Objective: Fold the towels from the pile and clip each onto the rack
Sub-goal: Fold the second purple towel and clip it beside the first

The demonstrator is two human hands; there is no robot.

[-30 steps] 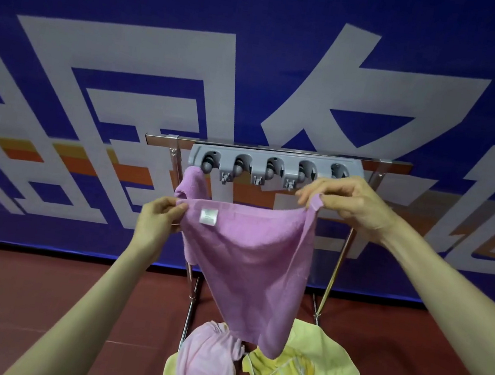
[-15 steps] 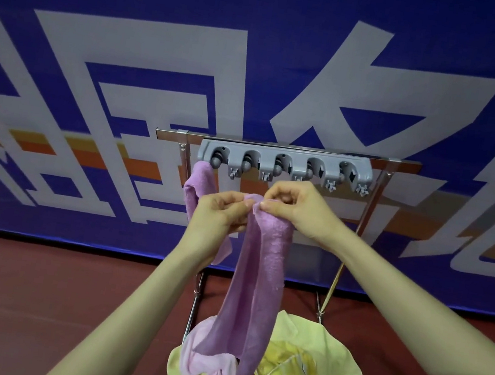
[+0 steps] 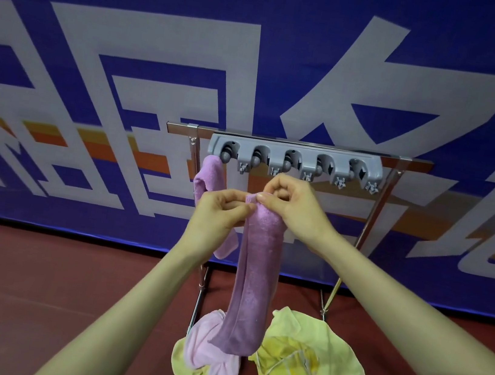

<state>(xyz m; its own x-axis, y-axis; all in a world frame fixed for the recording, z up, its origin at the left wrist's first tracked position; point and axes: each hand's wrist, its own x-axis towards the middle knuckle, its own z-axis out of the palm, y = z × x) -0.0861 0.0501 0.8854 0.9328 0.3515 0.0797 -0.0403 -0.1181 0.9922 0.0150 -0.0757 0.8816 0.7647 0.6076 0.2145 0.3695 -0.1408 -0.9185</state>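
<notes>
Both the left hand [image 3: 220,212] and right hand [image 3: 294,208] pinch the folded purple terry towel [image 3: 257,268] by its top end, just below the grey plastic clip rack [image 3: 296,149]. That end is best bunched narrow, then pressed up into the empty second clip [image 3: 258,158] from the left.

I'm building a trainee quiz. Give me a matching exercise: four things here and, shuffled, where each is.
1 long purple towel
2 short purple towel
3 pink towel
4 grey clip bar

a on the floor among yellow towels
b on the rack, top rail
c pinched by the left hand and right hand
d hanging from the leftmost clip

Pairs: 1-c, 2-d, 3-a, 4-b
</notes>
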